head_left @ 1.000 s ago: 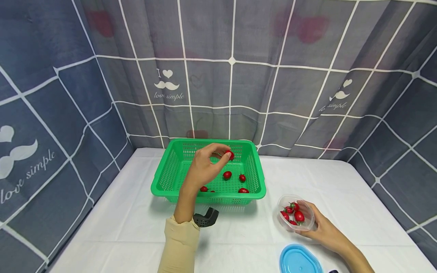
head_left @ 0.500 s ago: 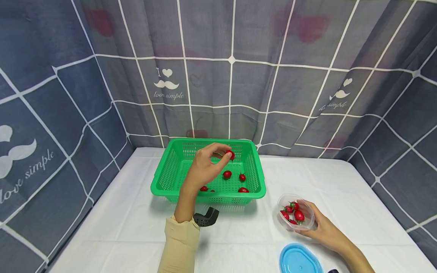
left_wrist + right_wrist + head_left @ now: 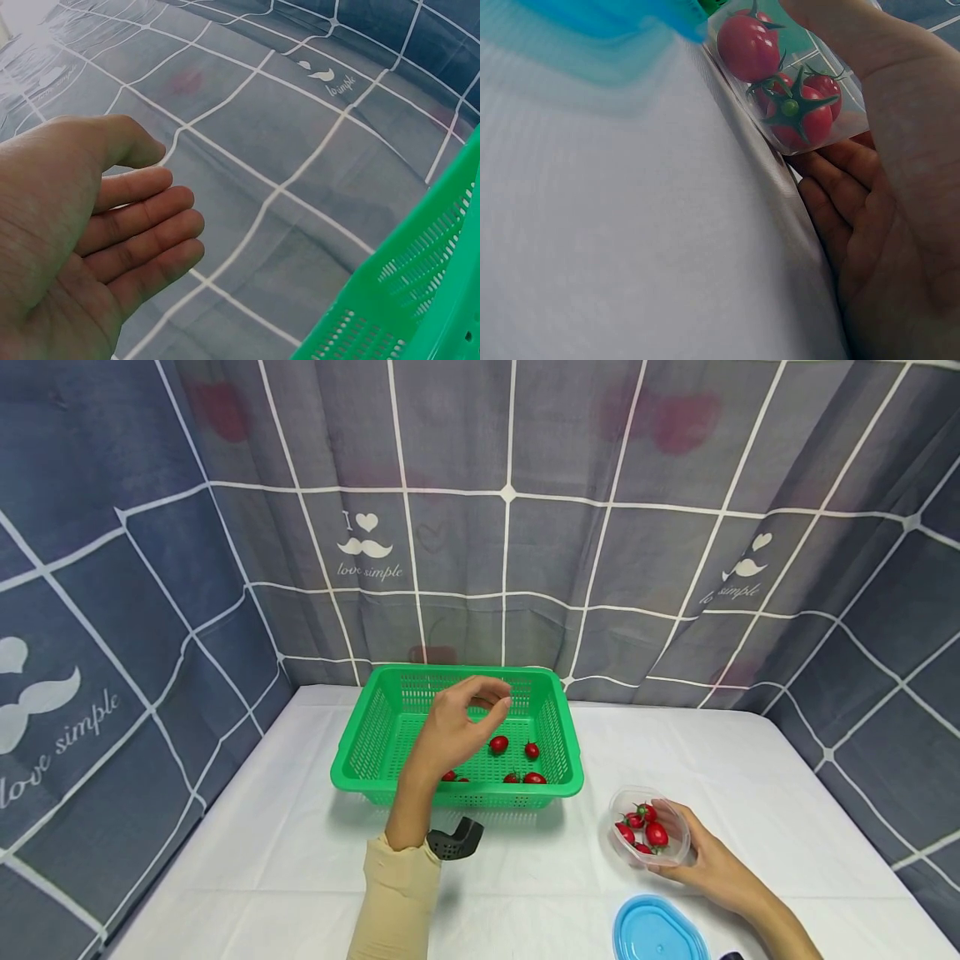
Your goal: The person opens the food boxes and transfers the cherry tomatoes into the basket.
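My left hand hovers over the green plastic basket, thumb and fingers apart with nothing between them. The left wrist view shows its palm bare. Several red cherry tomatoes lie on the basket's floor, among them one near the middle and another by the front wall; my forearm and the rim partly cover others. On the right, my right hand grips a small clear plastic container from its right side. Inside it are several cherry tomatoes with green stems.
A blue lid lies on the white tablecloth, just in front of the container. Behind the table and along both sides hangs a dark grid-patterned curtain. A black wrist device sits on my left wrist.
My left fingers have let go of a cherry tomato, which now lies in the basket near the front wall. The right hand and the container have stayed put.
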`<state>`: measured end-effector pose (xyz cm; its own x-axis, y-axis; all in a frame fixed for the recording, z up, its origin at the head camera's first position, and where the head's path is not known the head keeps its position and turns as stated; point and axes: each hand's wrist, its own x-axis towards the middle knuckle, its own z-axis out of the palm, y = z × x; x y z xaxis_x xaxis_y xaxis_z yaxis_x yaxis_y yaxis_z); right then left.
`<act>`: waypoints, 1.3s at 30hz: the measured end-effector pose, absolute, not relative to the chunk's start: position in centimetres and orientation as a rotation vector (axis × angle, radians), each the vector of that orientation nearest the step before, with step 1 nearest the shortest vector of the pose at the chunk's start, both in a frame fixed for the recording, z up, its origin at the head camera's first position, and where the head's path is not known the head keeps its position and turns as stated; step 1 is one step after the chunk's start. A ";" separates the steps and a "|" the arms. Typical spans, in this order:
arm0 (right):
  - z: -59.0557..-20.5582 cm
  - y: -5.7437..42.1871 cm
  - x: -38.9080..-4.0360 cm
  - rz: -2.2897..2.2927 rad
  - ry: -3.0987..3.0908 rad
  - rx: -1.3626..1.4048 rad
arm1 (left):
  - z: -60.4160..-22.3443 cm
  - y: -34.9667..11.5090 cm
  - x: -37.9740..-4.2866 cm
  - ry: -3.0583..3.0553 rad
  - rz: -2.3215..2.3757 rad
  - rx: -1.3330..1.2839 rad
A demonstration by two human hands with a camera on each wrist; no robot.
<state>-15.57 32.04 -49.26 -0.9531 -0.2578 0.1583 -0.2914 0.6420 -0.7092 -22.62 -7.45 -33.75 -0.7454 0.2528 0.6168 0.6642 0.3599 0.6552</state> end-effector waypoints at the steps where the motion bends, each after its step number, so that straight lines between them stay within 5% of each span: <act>1: -49.3 32.0 -15.6 1.224 -2.807 0.470 | -33.8 -7.4 -22.6 -2.214 -1.356 -0.802; 39: -49.1 32.0 -15.4 1.173 -2.835 0.430 | -35.0 0.2 -21.4 -2.239 -1.311 -1.165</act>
